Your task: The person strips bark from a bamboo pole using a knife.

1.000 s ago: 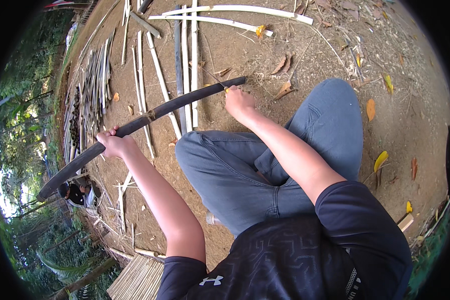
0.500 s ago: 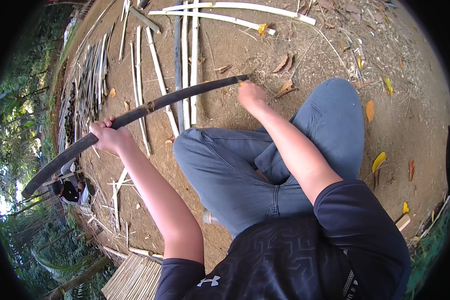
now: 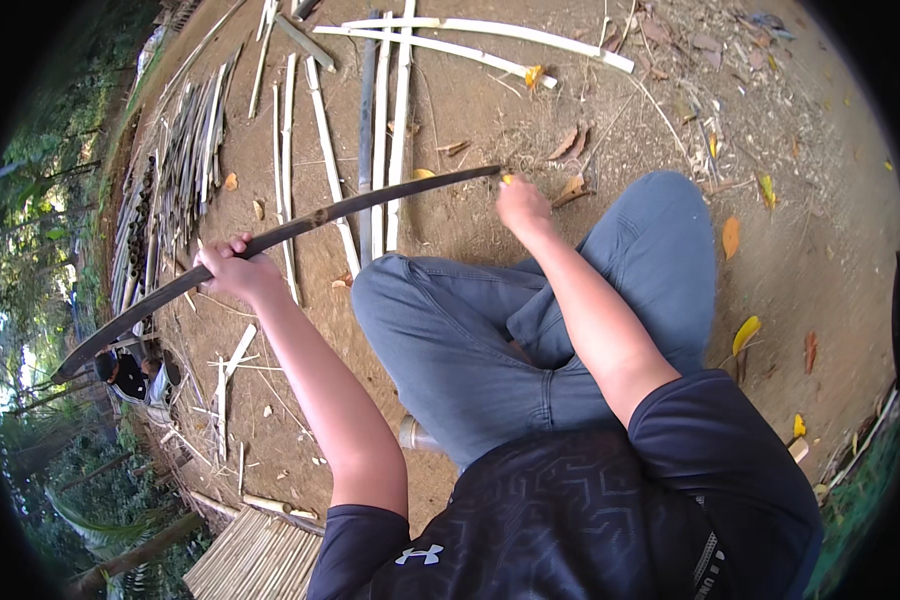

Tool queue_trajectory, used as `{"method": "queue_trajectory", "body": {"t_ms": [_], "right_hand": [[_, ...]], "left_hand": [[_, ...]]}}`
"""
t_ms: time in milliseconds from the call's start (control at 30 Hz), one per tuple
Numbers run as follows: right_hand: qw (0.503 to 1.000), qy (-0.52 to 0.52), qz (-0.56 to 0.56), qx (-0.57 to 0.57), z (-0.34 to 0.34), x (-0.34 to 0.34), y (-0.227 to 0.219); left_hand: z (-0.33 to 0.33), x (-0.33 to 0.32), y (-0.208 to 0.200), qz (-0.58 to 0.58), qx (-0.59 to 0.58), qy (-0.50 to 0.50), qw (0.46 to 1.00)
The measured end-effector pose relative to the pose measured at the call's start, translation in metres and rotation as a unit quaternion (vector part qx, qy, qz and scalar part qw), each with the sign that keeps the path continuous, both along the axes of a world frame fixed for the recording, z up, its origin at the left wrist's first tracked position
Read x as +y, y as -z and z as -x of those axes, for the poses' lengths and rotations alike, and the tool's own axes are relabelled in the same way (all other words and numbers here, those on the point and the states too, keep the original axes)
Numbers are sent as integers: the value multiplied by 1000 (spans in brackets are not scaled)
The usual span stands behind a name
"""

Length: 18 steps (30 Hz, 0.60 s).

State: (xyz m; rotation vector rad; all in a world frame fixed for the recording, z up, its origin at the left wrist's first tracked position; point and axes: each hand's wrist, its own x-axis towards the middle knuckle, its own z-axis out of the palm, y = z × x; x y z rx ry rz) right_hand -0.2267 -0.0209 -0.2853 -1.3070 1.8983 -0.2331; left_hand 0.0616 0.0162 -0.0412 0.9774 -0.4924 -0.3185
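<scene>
A long, dark bamboo strip (image 3: 370, 198) with a lighter node partway along slants across in front of me, its far-left end lower than its right end. My left hand (image 3: 238, 270) is closed round it left of the node. By the strip's right end, my right hand (image 3: 523, 205) is closed in a fist, and a small yellow bit shows at its fingers. What that hand grips is mostly hidden. Beneath the strip, pale bamboo strips (image 3: 400, 120) and a dark strip (image 3: 367, 130) lie on the ground beyond my left knee.
Two pale strips (image 3: 500, 32) lie crosswise at the top. A pile of thin strips (image 3: 198, 140) is at the left. Another person (image 3: 140, 375) sits at the far left. A slatted bamboo panel (image 3: 255, 560) lies lower left. Dry leaves (image 3: 731, 238) dot the dirt ground.
Both hands and the dark strip have shifted slightly right and down in the picture, along with much of the scene. Both hands stay closed.
</scene>
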Motion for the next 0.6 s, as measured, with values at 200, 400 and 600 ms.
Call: {"method": "queue_trajectory", "body": {"t_ms": [200, 400, 600], "right_hand": [[999, -2, 38, -15, 50, -21, -27], [979, -51, 142, -137, 55, 35, -77], [966, -188, 137, -116, 1, 98, -146]], "left_hand": [[29, 16, -9, 60, -8, 38, 997], [59, 20, 15, 123, -16, 127, 984], [75, 22, 13, 117, -37, 157, 980]]}}
